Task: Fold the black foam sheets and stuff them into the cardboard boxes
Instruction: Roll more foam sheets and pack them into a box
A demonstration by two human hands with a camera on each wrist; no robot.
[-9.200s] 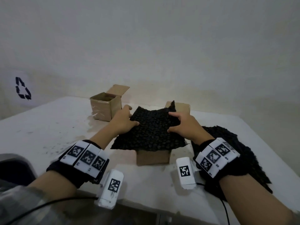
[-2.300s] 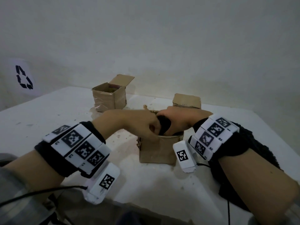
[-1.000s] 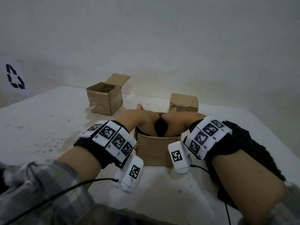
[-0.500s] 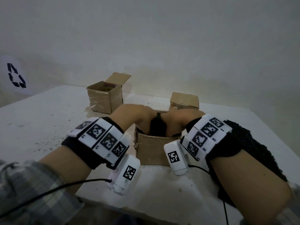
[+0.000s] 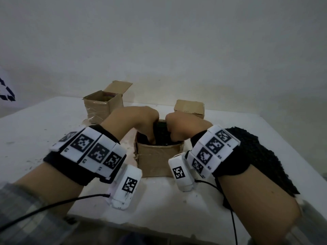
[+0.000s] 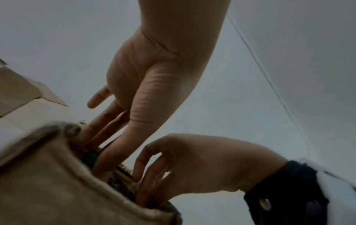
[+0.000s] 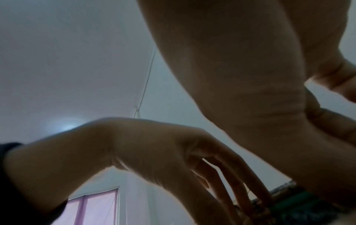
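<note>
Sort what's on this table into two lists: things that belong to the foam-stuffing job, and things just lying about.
Part of the job:
- near cardboard box, both hands pushing into it
- folded black foam sheet inside it
- left hand and right hand
- pile of black foam sheets waiting at the right
- open box at the back left
- closed box behind

Just lying about:
- recycling sign on the wall

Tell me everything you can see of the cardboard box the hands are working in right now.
The near cardboard box is a small brown cube, open at the top, standing upright on the white table between the wrists. Its front wall looks smooth and shiny, as if taped, with a frayed left edge. Black foam fills its mouth and stands slightly above the rim. The left hand reaches in with straight fingers pushing down; the right hand presses the foam with curled fingers. No flaps can be made out.
</note>
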